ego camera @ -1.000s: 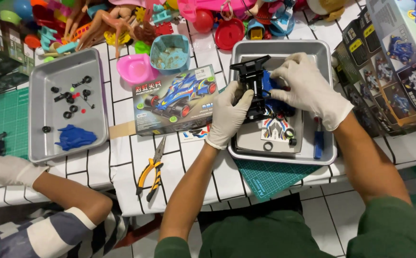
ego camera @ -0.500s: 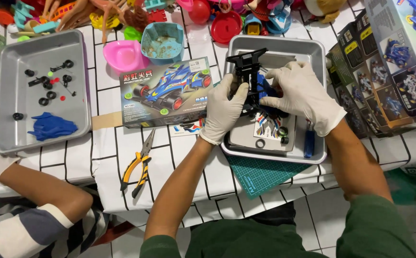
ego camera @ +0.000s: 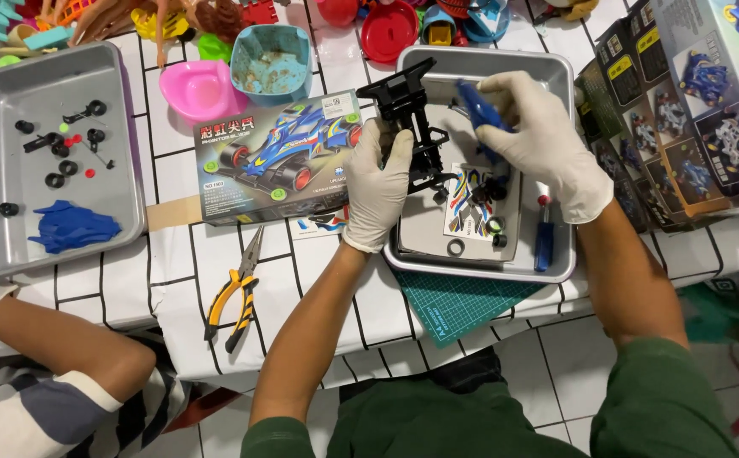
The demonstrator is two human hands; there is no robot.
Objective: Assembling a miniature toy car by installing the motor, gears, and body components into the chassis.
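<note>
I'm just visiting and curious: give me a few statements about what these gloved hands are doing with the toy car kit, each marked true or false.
1. The left hand holds a black chassis frame. True.
2. The right hand holds the pliers. False: it holds a blue car part; the yellow-handled pliers lie on the tablecloth.
3. Both hands wear white gloves. True.
4. The blue screwdriver stands in the teal bowl. False: it lies in the metal tray.
5. The kit box lies between two trays. True.

trays (ego camera: 123,127) 2 | pliers (ego camera: 234,297) 1 | gloved hands (ego camera: 378,191) 2 | loose wheels (ego camera: 55,180) maybe 6
</note>
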